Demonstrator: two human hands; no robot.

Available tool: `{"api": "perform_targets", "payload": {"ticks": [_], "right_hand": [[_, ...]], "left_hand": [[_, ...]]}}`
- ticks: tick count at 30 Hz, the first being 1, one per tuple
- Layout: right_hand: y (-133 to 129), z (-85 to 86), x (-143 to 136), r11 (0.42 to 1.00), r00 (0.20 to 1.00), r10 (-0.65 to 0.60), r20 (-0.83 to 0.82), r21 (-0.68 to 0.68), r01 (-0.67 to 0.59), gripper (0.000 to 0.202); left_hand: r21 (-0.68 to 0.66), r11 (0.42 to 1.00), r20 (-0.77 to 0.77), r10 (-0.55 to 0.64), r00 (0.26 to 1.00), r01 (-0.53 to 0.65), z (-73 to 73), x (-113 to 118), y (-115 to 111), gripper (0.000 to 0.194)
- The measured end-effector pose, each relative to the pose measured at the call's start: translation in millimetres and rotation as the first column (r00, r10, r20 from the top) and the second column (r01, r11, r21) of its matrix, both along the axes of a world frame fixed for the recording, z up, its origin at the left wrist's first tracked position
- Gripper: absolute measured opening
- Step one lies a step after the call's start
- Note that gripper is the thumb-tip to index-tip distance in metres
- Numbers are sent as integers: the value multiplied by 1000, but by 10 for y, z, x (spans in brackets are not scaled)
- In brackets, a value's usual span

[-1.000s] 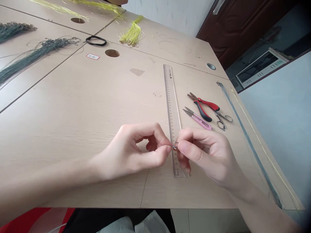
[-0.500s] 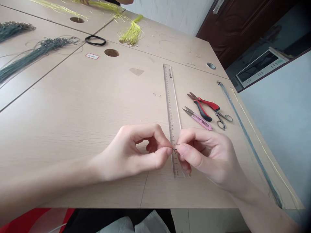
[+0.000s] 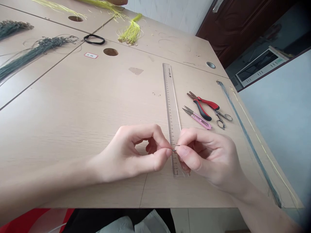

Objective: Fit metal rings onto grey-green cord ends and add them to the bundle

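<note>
pinching a tiny dark piece [image 3: 174,150] from either side, the left hand [image 3: 126,158] and right hand [image 3: 215,158] sat over the near end of a clear ruler [image 3: 171,103]; red-handled pliers [image 3: 209,103] and pink snips [image 3: 201,122] lay beyond on the tabletop [image 3: 97,97].

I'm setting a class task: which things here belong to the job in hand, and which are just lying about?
Likely part of the job:
dark piece, pinched by left hand and right hand
ruler, pliers, snips, scissors, nearby

Apparently lying about:
black band
red-edged label
silvery disc
</note>
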State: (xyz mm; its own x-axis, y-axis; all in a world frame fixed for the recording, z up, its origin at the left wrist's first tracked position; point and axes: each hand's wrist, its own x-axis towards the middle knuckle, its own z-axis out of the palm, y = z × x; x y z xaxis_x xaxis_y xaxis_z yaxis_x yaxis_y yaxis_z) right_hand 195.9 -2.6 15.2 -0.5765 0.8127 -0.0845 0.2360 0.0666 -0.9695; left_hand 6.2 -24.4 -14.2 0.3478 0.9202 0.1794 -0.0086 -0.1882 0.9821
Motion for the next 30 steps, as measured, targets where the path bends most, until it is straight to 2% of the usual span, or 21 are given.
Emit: {"api": "perform_targets", "payload": {"ticks": [9,30], "right_hand": [[-5,-15,4,999,1000,-1,12,34,1,17],[2,-24,4,999,1000,9,-2,44,-9,16]], "left_hand": [[30,1000,12,-5,1000,4,-42,-2,-12,15],[54,998,-16,-13,1000,14,-40,-19,-21,14]]}}
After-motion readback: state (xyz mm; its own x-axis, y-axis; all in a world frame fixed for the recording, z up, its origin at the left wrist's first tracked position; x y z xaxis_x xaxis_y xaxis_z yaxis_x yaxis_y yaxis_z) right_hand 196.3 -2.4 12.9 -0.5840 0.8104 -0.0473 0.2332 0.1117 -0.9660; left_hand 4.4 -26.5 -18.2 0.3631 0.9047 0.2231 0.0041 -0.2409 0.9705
